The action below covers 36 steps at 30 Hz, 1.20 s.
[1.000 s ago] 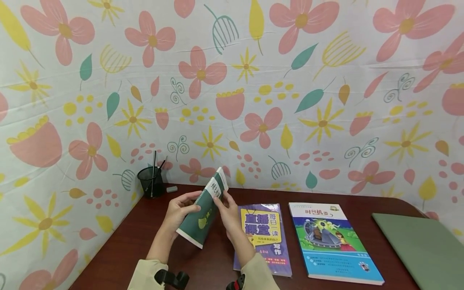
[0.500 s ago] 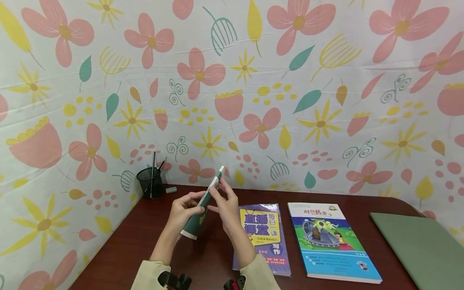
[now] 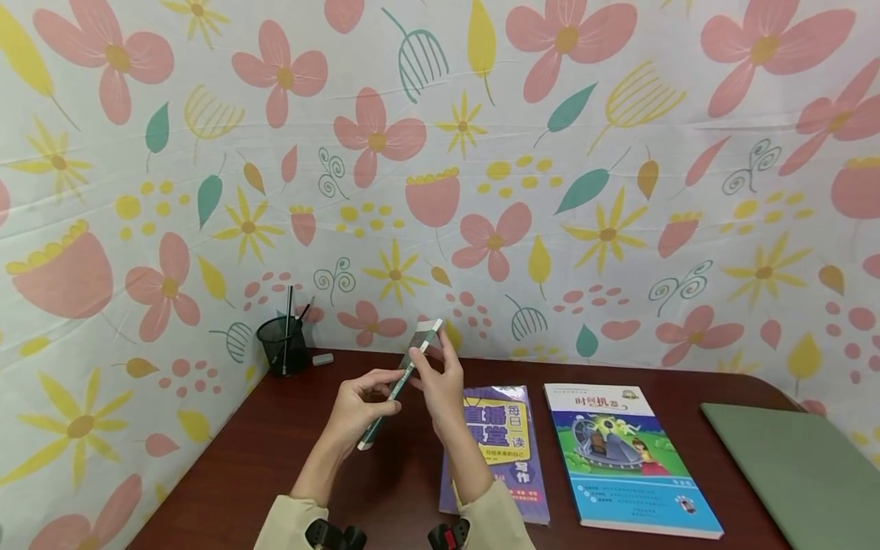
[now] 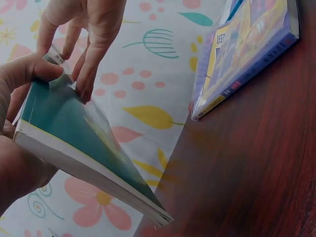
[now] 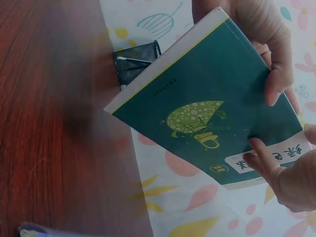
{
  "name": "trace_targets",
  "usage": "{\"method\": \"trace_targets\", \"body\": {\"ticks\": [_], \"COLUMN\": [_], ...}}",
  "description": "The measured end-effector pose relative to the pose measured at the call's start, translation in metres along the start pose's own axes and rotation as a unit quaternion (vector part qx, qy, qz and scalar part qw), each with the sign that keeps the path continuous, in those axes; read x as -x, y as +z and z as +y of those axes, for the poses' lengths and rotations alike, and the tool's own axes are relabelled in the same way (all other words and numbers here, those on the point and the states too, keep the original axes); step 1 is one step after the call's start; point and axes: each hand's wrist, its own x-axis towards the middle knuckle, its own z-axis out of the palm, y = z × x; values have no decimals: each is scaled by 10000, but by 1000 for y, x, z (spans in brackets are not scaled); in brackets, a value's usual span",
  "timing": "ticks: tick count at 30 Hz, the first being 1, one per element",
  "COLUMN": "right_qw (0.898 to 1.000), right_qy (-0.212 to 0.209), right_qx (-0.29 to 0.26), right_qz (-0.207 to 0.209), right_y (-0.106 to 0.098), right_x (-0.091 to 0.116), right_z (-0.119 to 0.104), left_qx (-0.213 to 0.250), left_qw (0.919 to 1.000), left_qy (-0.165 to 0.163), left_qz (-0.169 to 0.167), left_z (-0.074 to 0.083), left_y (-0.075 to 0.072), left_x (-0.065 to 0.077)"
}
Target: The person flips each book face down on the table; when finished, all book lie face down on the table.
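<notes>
Between both hands a green book (image 3: 371,434) with a white title label is held tilted above the table. Its spine faces up toward the head camera, so the covers are hardly seen there. My left hand (image 3: 360,405) grips the book's left side, the thumb lying on the green cover (image 4: 64,111) in the left wrist view. My right hand (image 3: 442,386) pinches the far upper end. In the right wrist view, right-hand fingertips (image 5: 259,145) touch the cover beside the label, and a yellow-green fan drawing shows on it.
A purple book (image 3: 495,458) lies partly behind my right forearm. Right of it lies a blue-and-white book (image 3: 629,458), then a green flat panel (image 3: 797,466). A black mesh pen cup (image 3: 283,347) and a white eraser (image 3: 322,359) stand at the back left, before the flowered cloth (image 3: 440,198).
The green book has turned from showing its front cover to being nearly edge-on, spine up. My right hand has shifted slightly right with the book's upper end, and the left hand has followed.
</notes>
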Motion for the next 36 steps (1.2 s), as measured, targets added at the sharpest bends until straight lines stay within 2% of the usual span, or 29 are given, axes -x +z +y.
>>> {"method": "trace_targets", "body": {"ticks": [5, 10, 16, 24, 29, 32, 36], "right_qw": [9998, 9995, 9992, 9981, 9971, 9969, 9967], "right_qy": [-105, -127, -31, 17, 46, 21, -76], "right_qx": [-50, -167, -224, -110, 69, 88, 85], "right_qz": [152, 219, 321, 613, 757, 785, 806], "right_y": [1, 2, 3, 0, 1, 2, 3], "right_x": [-2, -4, -5, -5, -5, -5, -4], "right_z": [3, 4, 4, 3, 4, 5, 4], "left_qx": [17, 14, 109, 19, -226, -329, -308], "left_qw": [10000, 9998, 9998, 9998, 9994, 9993, 9985], "left_qy": [59, 129, 21, 86, 86, -21, -432], "left_qz": [26, -132, -163, 192, 258, 156, -126], "left_z": [-1, 0, 3, -1, -5, -8, -12], "left_y": [1, 2, 4, 20, 26, 27, 26], "left_x": [-1, -1, 0, 0, 0, 1, 2]}}
